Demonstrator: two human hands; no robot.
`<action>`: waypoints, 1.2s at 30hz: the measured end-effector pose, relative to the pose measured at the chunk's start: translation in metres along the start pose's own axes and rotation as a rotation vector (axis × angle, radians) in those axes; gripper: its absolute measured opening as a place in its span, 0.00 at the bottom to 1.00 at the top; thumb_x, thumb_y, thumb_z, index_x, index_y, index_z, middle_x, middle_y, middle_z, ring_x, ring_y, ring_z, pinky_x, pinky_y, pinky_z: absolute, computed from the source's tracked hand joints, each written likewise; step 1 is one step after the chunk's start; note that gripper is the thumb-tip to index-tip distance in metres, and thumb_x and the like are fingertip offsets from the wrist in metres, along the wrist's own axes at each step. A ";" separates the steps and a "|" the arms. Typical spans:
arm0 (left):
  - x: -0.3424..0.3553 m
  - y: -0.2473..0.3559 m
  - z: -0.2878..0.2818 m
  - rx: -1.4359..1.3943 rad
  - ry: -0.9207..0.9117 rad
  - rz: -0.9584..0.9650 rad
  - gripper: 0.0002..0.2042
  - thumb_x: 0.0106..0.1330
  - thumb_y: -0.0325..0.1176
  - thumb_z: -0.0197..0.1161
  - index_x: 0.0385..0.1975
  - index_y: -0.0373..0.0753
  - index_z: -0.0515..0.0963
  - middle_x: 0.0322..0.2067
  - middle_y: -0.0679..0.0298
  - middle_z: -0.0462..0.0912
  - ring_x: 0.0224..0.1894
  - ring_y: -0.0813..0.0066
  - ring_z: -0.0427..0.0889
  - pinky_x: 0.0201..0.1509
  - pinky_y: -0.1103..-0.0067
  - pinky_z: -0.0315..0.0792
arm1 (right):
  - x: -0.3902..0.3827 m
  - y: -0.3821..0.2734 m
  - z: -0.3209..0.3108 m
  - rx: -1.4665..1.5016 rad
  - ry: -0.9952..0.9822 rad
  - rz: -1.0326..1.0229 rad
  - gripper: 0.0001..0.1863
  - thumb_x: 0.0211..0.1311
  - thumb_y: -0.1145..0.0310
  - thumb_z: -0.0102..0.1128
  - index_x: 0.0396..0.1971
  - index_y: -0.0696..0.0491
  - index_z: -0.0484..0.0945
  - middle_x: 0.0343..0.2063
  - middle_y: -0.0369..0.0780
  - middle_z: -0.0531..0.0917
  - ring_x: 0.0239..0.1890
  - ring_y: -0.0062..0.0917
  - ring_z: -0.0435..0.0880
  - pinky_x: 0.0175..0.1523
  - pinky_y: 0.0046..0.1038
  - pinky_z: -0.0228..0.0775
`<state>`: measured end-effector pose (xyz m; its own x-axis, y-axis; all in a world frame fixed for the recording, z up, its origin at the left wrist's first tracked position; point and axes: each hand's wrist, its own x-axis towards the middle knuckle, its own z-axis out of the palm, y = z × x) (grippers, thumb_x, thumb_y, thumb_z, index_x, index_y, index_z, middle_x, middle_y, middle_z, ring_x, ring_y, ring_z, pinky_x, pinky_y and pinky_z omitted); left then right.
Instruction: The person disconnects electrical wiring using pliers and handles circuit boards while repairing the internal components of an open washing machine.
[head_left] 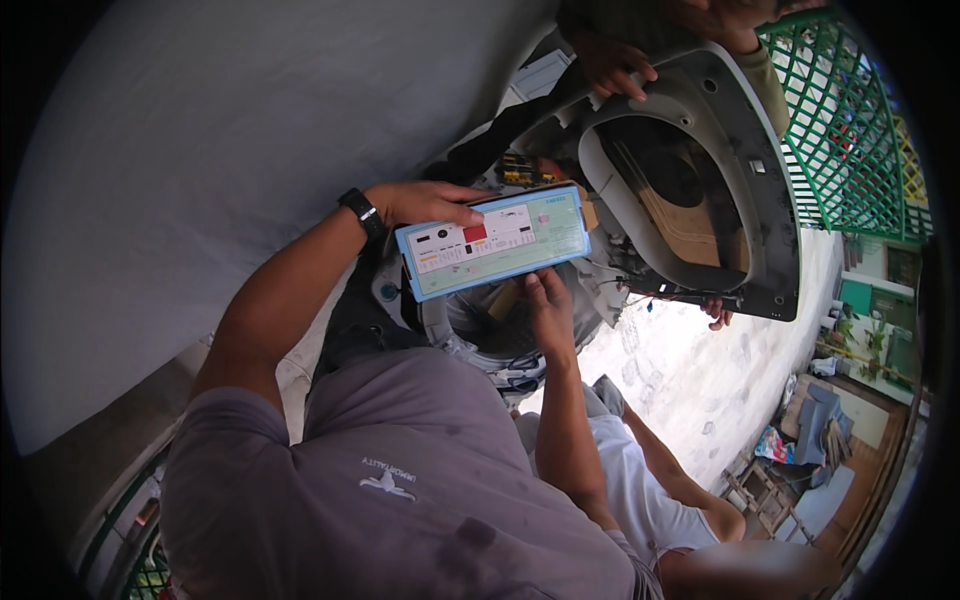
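Observation:
A light-blue cardboard box with a printed panel diagram and a red patch is held level between my hands. My left hand, a black watch on its wrist, closes on the box's upper left edge, thumb over the printed face. At the lower right edge, my right hand grips the box from below with its thumb up. A brown flap stands out at the box's right end. Beneath the box is the opened top of a washing machine, its drum partly hidden by the box and my right hand.
Another person's hand holds the machine's grey top cover, tilted up at the right, and fingers show at its lower edge. Loose wires hang below it. A person in a white shirt is close on my right. A wall rises on the left.

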<state>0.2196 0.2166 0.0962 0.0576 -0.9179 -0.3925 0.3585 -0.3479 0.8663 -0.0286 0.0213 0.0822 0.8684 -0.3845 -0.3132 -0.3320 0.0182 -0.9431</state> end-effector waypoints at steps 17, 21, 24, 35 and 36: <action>-0.002 -0.005 0.002 0.040 0.041 0.037 0.35 0.75 0.47 0.61 0.78 0.46 0.57 0.65 0.55 0.76 0.62 0.69 0.80 0.62 0.73 0.76 | -0.002 0.008 0.003 0.120 0.013 -0.003 0.12 0.80 0.62 0.47 0.40 0.54 0.73 0.35 0.35 0.81 0.39 0.20 0.79 0.52 0.25 0.72; -0.003 -0.006 0.003 0.055 0.063 0.025 0.35 0.75 0.46 0.61 0.78 0.46 0.56 0.66 0.55 0.76 0.63 0.69 0.79 0.62 0.73 0.76 | -0.004 -0.003 0.014 0.133 0.036 0.007 0.15 0.78 0.56 0.56 0.43 0.54 0.69 0.39 0.37 0.80 0.41 0.22 0.80 0.55 0.28 0.72; -0.002 -0.009 0.002 0.049 0.049 0.026 0.35 0.75 0.46 0.61 0.78 0.46 0.56 0.67 0.56 0.75 0.64 0.70 0.78 0.64 0.73 0.75 | -0.002 -0.002 0.013 0.137 0.009 -0.020 0.18 0.74 0.56 0.63 0.45 0.54 0.67 0.42 0.38 0.78 0.44 0.22 0.79 0.57 0.28 0.72; -0.004 -0.012 0.008 0.065 0.067 0.022 0.35 0.75 0.47 0.61 0.78 0.44 0.57 0.67 0.55 0.73 0.65 0.69 0.76 0.66 0.72 0.72 | 0.002 -0.006 0.019 0.244 0.016 0.005 0.20 0.68 0.63 0.71 0.45 0.52 0.65 0.42 0.36 0.77 0.46 0.22 0.78 0.56 0.27 0.72; -0.003 -0.012 0.008 0.065 0.067 0.022 0.35 0.75 0.47 0.61 0.78 0.44 0.57 0.67 0.55 0.73 0.65 0.69 0.76 0.66 0.72 0.72 | 0.002 -0.007 0.019 0.228 0.031 0.018 0.21 0.67 0.63 0.71 0.45 0.52 0.65 0.42 0.36 0.77 0.46 0.22 0.78 0.56 0.26 0.72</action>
<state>0.2077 0.2225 0.0896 0.1276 -0.9115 -0.3911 0.2954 -0.3415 0.8922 -0.0176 0.0378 0.0859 0.8502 -0.4101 -0.3300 -0.2524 0.2325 -0.9393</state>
